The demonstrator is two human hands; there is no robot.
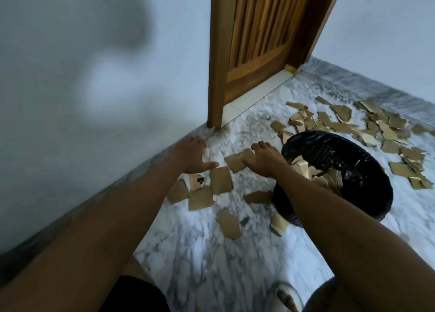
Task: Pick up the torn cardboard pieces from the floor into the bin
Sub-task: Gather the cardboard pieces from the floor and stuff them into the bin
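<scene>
Torn brown cardboard pieces lie scattered on the white marble floor. My right hand (263, 160) grips one cardboard piece (236, 163) just left of the black bin (367, 161), which has a black liner and holds several pieces. My left hand (194, 155) hovers open, thumb out, above a cluster of pieces (220, 181) near the wall. A large heap of pieces (376, 128) lies beyond the bin on the right. More single pieces (228, 224) lie in front of the bin.
A pale wall runs along the left with a grey skirting strip. A wooden door and frame (254, 41) stand ahead. My knees and a sandalled foot (286, 296) are at the bottom edge.
</scene>
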